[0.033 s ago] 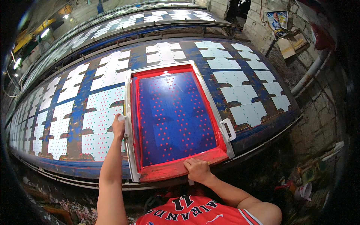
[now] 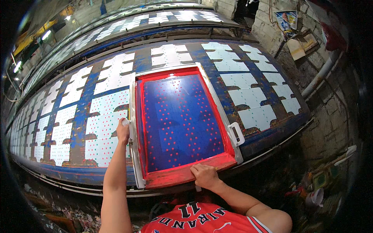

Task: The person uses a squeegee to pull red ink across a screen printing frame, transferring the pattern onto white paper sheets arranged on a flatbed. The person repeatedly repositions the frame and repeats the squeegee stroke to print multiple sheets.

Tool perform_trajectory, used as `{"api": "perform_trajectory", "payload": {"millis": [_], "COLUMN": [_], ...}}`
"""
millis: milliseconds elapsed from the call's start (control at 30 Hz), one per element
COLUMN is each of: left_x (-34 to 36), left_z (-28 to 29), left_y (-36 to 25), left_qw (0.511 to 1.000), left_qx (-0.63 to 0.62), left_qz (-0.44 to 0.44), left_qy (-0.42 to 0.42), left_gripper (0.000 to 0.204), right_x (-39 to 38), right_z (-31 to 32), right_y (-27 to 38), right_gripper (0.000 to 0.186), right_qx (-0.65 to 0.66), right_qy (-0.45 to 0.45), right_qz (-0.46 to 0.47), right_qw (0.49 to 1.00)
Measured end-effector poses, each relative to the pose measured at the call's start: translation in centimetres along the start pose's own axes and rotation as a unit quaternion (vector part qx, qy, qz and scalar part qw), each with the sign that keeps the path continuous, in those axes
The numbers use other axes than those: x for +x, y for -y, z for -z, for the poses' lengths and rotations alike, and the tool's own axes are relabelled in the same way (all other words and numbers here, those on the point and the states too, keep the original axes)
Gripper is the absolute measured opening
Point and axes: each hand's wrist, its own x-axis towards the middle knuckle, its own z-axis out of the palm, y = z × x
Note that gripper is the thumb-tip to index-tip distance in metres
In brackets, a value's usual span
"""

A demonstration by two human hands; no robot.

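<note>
A silk-screen frame [image 2: 229, 149] lies over the long printing table. Its rim is pale metal, and its inner border is smeared with red ink. Inside stretches a blue mesh [image 2: 184, 128] with rows of red dots. My left hand [image 2: 123, 131] is closed round the white handle [image 2: 126, 121] on the frame's left side. At the near edge, my right hand [image 2: 205, 176] has its fingers curled over the red-stained bar [image 2: 171, 179]. A second white handle [image 2: 237, 134] on the right side is free of any hand. White cut pieces [image 2: 107, 128] with red and green dots lie left of the frame.
To the right, white pieces [image 2: 256, 116] on the table bear green dots. More tables with pale pieces [image 2: 163, 17] run behind. A pipe [image 2: 322, 75] stands by the block wall at right. A white bucket [image 2: 314, 197] and clutter sit low at right.
</note>
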Motion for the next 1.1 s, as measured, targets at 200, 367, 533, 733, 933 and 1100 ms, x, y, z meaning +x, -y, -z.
{"api": "perform_trajectory", "payload": {"millis": [200, 367, 533, 733, 933, 1100], "left_x": [0.8, 1.2, 2.7, 3.1, 2.8, 2.7], "left_z": [-0.1, -0.4, -1.2, -1.6, -1.7, -1.3], "left_y": [-1.0, -0.1, 2.0, 3.0, 2.8, 3.3], "left_qw": [1.0, 1.0, 0.999, 0.999, 0.996, 0.999], "left_qx": [0.012, 0.009, 0.0, -0.015, -0.089, -0.045], "left_qz": [0.012, -0.011, -0.028, -0.018, 0.004, 0.0], "left_qy": [0.01, 0.003, -0.023, -0.03, -0.025, -0.024], "left_gripper": [0.046, 0.045, 0.05, 0.05, 0.052, 0.053], "right_x": [0.4, 0.5, 0.7, 1.0, 2.2, 3.7], "right_z": [1.5, 2.4, 2.8, 4.2, 9.6, 9.3], "right_y": [-0.7, -0.6, -1.1, -3.6, -13.8, -22.5], "right_gripper": [0.048, 0.046, 0.056, 0.072, 0.064, 0.048], "right_qx": [-0.002, -0.002, 0.011, 0.118, 0.215, 0.123], "right_qy": [0.045, 0.068, 0.095, 0.136, -0.007, -0.212], "right_qz": [0.025, 0.037, 0.069, 0.149, 0.012, -0.205], "right_qw": [0.999, 0.997, 0.993, 0.972, 0.976, 0.948]}}
